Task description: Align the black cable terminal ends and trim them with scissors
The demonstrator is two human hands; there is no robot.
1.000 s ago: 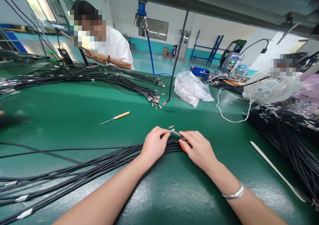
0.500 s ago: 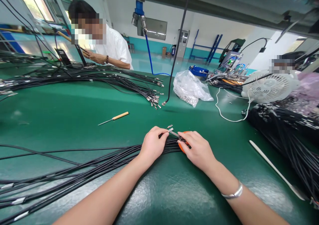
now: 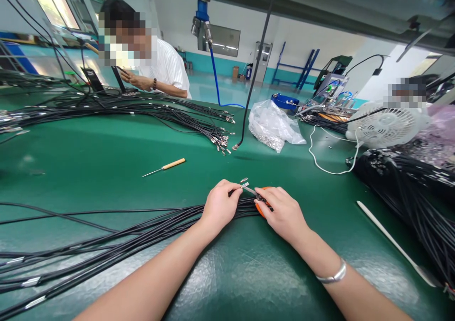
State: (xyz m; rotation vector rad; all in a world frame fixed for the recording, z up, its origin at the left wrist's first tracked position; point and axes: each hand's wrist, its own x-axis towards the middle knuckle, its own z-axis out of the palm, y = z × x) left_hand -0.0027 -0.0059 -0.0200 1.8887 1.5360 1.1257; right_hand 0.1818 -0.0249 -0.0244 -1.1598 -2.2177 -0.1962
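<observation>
My left hand pinches the end of a black cable, close to its small metal terminal. In my right hand are orange-handled pliers, fingers wrapped round the grips. The narrow jaws of the pliers reach left to the terminal at my left fingertips; whether they grip it is too small to tell. Beneath both hands runs a bundle of black cables with white labels, spreading out to the left across the green tabletop.
An awl with a wooden handle lies beyond my left hand. Farther back are more black cables, a plastic bag of metal parts and a white fan. A white stick-like tool and a thick cable pile lie right. Opposite works another person.
The whole view has shifted very slightly to the right. Both hands, the pliers and the terminal keep the same position relative to each other.
</observation>
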